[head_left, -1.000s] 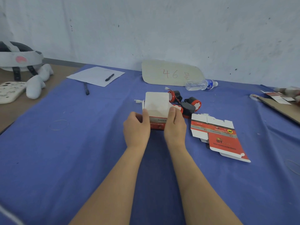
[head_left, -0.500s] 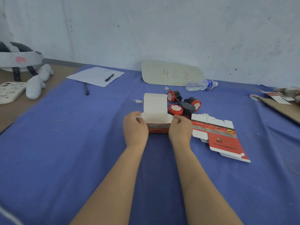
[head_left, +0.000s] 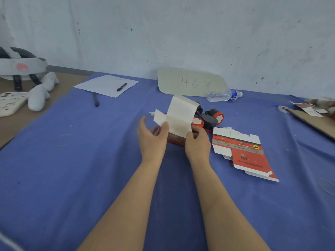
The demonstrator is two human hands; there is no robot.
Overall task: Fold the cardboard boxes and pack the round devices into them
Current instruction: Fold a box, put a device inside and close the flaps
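A red and white cardboard box [head_left: 178, 118] stands tilted at the table's middle, its white lid flap raised and a small side flap sticking out to the left. My left hand [head_left: 151, 138] is at its left end, thumb on the side flap, fingers spread. My right hand [head_left: 196, 142] grips the box's near right corner. Behind the box lie round red and black devices [head_left: 213, 116], partly hidden by the lid. A flat unfolded box [head_left: 243, 151] lies to the right.
Blue cloth [head_left: 72, 178] covers the table. A cardboard sign [head_left: 190, 82] and a water bottle [head_left: 223, 95] lie at the back. Paper with a pen [head_left: 107, 85] sits back left, a headset and white items [head_left: 21, 69] far left, cardboard and scraps [head_left: 311, 116] far right.
The box has been lifted and tilted, its lid flap now leaning right. My left hand has opened and moved to the side flap. My right hand has shifted to the near right corner.
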